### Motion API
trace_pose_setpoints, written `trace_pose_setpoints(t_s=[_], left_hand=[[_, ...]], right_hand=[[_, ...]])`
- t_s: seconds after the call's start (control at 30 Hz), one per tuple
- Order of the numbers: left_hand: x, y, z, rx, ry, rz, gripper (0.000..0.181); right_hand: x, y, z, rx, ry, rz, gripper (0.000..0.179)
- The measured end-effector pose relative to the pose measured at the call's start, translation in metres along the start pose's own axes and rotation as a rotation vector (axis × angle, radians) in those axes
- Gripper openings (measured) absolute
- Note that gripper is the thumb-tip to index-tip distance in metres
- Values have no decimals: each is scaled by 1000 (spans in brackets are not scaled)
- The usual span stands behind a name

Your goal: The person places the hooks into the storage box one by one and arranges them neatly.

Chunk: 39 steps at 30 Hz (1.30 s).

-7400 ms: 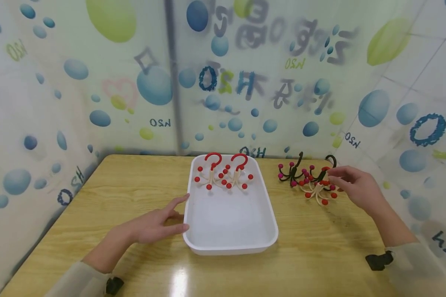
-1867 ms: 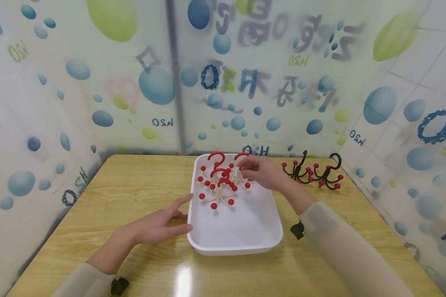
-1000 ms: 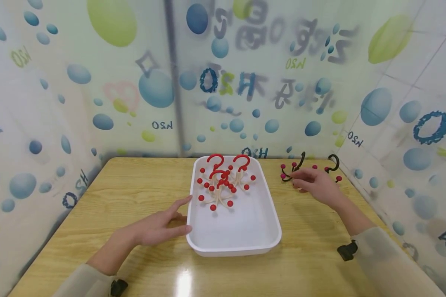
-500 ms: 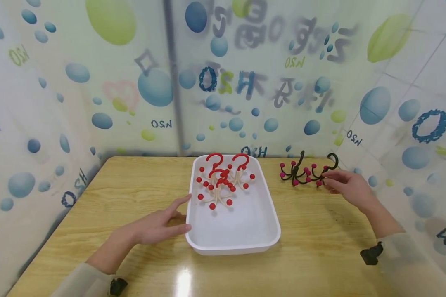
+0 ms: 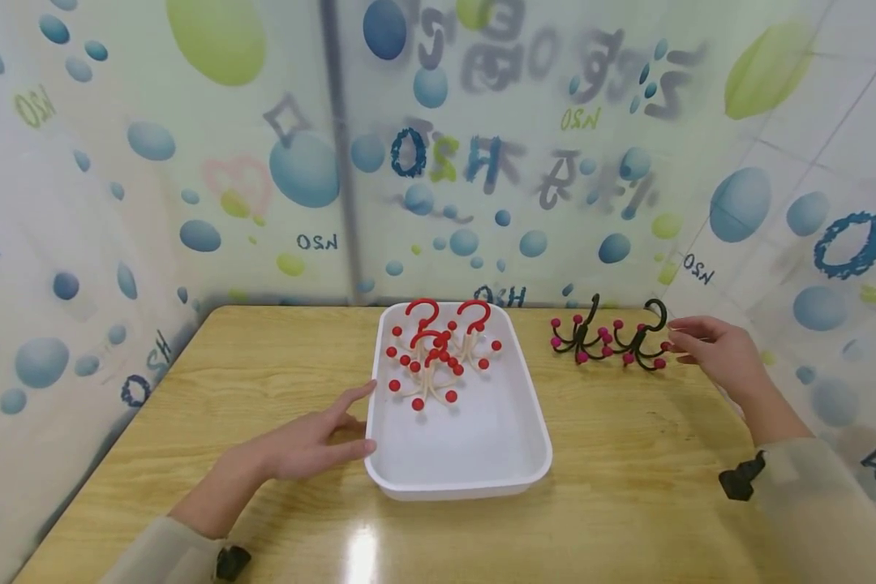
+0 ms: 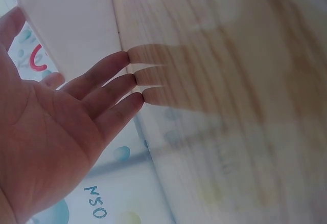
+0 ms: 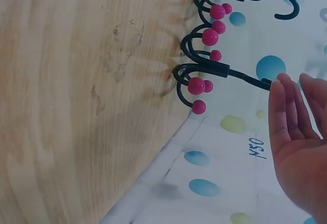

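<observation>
Three cream hanging hooks with several ball-tipped arms and red curved tops sit in a white tray (image 5: 474, 454): one front left (image 5: 428, 380), the others behind it. My left hand (image 5: 307, 444) rests at the tray's left rim, thumb and index finger on the edge; in the left wrist view the other fingertips touch the wooden tabletop. Two similar black hooks with pink balls stand on the table at right, one left hook (image 5: 581, 334) and one right hook (image 5: 637, 341). Beside the right one is my right hand (image 5: 726, 357), fingers extended, fingertips overlapping its curved top in the right wrist view.
The wooden table (image 5: 263, 357) ends at the back against a curtain (image 5: 263, 243) printed with bubbles. A similar printed wall (image 5: 832, 341) stands close on the right side.
Earlier, a third cream hook was by the black ones; now it is in the tray. My right hand went from tray to black hooks, then to the right one's right side. Left hand stays.
</observation>
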State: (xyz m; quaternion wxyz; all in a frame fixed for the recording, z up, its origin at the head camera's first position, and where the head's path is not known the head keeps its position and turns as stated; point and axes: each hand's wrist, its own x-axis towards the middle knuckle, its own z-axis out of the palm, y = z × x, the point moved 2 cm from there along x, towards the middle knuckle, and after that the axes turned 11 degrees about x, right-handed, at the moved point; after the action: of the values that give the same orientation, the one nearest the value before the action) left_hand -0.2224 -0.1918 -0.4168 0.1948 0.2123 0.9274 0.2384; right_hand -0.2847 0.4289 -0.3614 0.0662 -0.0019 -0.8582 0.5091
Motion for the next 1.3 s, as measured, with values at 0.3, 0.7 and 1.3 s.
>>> trace_pose_setpoints(t_s=[0.3, 0.7, 1.3], left_hand=[[1, -2, -2, -2, 2, 9, 93], [1, -1, -3, 21, 14, 34, 92], [1, -2, -3, 15, 7, 14, 93]], right_hand=[[20, -3, 3, -31, 124, 46, 60], [37, 12, 17, 92, 176, 95, 65], [42, 22, 12, 117, 313, 119, 58]])
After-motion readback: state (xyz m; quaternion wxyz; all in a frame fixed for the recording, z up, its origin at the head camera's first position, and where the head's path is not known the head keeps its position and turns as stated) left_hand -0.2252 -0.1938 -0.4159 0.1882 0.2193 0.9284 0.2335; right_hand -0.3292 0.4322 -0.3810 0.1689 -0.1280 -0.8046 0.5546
